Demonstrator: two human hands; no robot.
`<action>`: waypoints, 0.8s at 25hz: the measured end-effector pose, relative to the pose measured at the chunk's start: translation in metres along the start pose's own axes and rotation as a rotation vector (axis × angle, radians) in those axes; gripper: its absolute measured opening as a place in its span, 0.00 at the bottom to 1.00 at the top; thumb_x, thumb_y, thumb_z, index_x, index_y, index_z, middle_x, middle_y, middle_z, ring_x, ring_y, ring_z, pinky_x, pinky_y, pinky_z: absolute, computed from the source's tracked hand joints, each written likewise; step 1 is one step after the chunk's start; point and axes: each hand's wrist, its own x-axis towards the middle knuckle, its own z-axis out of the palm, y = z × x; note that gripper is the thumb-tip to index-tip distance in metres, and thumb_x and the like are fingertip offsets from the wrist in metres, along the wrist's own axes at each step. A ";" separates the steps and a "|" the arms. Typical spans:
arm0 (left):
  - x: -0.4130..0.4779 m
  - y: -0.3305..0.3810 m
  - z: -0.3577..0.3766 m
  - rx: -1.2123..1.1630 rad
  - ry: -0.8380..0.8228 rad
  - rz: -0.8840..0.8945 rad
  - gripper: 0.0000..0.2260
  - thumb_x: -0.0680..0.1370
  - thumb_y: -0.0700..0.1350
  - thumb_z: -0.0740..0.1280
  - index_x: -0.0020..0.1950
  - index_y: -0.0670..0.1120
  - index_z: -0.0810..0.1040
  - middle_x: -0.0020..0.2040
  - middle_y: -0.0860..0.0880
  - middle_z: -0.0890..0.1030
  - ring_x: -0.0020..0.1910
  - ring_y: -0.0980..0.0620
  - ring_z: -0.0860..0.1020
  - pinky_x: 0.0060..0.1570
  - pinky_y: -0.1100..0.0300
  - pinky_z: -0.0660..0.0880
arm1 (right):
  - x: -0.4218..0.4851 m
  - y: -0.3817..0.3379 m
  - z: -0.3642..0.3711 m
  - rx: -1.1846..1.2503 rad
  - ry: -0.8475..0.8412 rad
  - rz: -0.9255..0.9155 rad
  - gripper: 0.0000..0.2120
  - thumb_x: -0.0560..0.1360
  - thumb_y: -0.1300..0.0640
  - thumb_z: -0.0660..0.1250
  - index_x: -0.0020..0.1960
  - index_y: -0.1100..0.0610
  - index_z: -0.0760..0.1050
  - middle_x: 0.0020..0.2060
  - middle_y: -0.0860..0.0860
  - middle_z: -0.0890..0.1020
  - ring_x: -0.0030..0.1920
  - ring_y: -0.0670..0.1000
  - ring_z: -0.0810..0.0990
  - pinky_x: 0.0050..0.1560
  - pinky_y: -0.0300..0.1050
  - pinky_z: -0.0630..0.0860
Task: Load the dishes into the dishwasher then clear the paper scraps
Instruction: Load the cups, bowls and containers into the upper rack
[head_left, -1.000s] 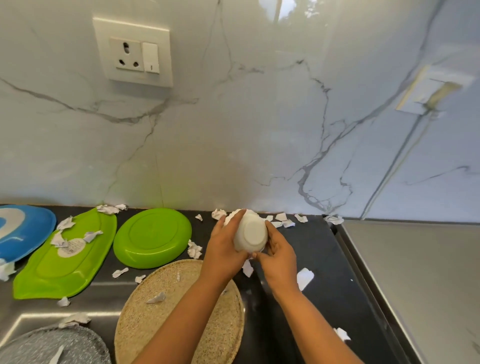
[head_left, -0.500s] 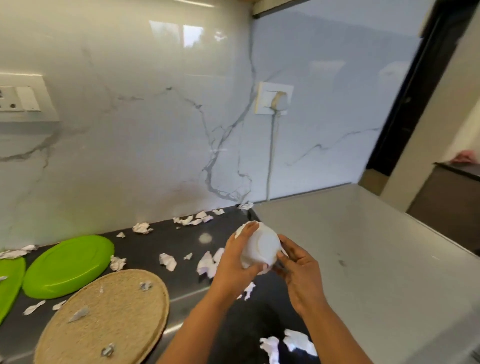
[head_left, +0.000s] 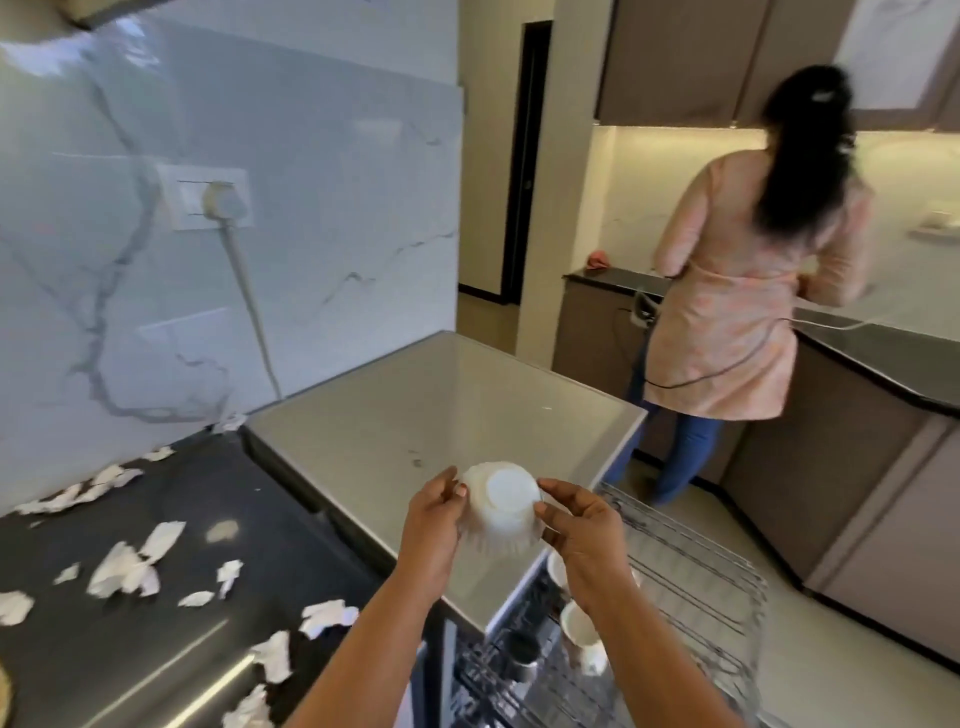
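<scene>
A small white fluted bowl is held upside down, base toward me, above the steel dishwasher top. My left hand grips its left side and my right hand pinches its right side. Below and to the right, the pulled-out wire dishwasher rack holds white cups and a dark cup. Several torn white paper scraps lie scattered on the black counter at the left.
A marble backsplash with a socket and plugged-in cord rises behind the counter. A person in a pink top stands at the far counter on the right, back turned. Light floor lies beyond the rack.
The view has swung right, from the counter with green plates and round mat to the dishwasher. Both hands have carried the bowl right, over the dishwasher's top near the open rack.
</scene>
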 end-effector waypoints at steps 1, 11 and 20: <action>-0.003 -0.010 0.017 -0.011 0.006 -0.043 0.16 0.79 0.34 0.59 0.67 0.39 0.71 0.64 0.41 0.74 0.63 0.44 0.73 0.63 0.52 0.70 | -0.003 0.000 -0.021 -0.003 0.049 0.011 0.11 0.70 0.71 0.69 0.50 0.62 0.79 0.45 0.58 0.84 0.45 0.56 0.81 0.51 0.56 0.78; -0.034 -0.091 0.147 0.083 -0.053 -0.378 0.16 0.76 0.27 0.52 0.55 0.32 0.77 0.45 0.38 0.77 0.42 0.44 0.74 0.41 0.55 0.72 | -0.023 0.026 -0.179 0.141 0.355 0.168 0.07 0.68 0.68 0.72 0.45 0.64 0.77 0.40 0.59 0.79 0.40 0.56 0.77 0.39 0.46 0.78; 0.044 -0.195 0.200 0.265 -0.139 -0.644 0.11 0.77 0.33 0.59 0.53 0.39 0.80 0.49 0.41 0.80 0.44 0.45 0.76 0.43 0.54 0.74 | 0.028 0.084 -0.238 0.286 0.553 0.511 0.04 0.71 0.68 0.69 0.44 0.67 0.75 0.39 0.59 0.80 0.39 0.56 0.79 0.35 0.45 0.80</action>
